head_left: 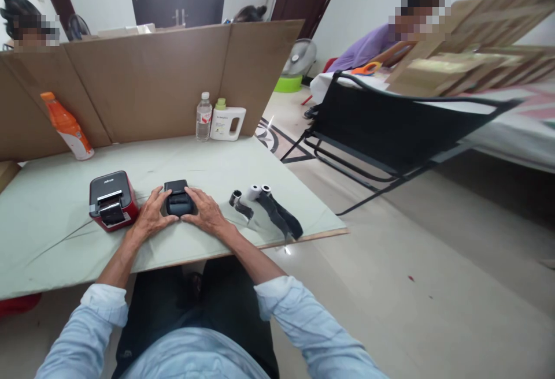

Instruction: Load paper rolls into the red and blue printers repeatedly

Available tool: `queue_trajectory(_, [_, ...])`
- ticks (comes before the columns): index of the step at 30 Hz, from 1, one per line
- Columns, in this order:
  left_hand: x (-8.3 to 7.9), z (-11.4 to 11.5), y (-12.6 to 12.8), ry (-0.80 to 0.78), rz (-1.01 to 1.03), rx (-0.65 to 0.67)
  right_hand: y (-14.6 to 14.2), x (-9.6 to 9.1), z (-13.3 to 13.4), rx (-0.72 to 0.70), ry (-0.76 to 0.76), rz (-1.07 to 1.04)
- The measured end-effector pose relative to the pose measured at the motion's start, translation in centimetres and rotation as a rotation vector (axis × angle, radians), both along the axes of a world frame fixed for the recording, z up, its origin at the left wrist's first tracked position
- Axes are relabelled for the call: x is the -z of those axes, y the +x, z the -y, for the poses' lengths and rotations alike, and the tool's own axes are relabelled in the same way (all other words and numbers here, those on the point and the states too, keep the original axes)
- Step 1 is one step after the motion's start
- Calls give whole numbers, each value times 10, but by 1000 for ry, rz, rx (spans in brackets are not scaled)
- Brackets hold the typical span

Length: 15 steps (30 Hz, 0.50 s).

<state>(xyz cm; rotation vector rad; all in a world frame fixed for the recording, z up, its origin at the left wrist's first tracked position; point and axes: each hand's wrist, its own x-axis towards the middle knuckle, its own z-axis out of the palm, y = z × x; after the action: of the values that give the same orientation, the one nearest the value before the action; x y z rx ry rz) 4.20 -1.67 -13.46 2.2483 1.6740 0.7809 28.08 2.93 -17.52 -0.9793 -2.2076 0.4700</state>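
Both of my hands hold a small black device (177,191), which looks like a portable printer, on the pale tabletop near its front edge. My left hand (151,212) grips its left side, the thumb at the near edge. My right hand (204,210) is curled along the opposite side. A darker rounded part shows in the device's near half; I cannot tell whether that is a raised lid. Just left of my left hand stands a red and black label printer (113,197). Right of my right hand lie small rolls with dark ribbon (277,214) trailing from them.
Along the table's back stands a cardboard partition (151,78), with an orange bottle (67,127), a clear water bottle (203,118) and a white jug (223,125) before it. A black folding chair (381,127) is to the right. Other people sit beyond.
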Motion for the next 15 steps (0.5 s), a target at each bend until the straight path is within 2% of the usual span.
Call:
queue_trajectory(8, [-5, 0, 6, 24, -43, -9, -2, 1, 2, 38, 11, -3])
queue_trajectory(15, [-10, -5, 8, -50, -65, -14, -8, 2, 2, 67, -3, 18])
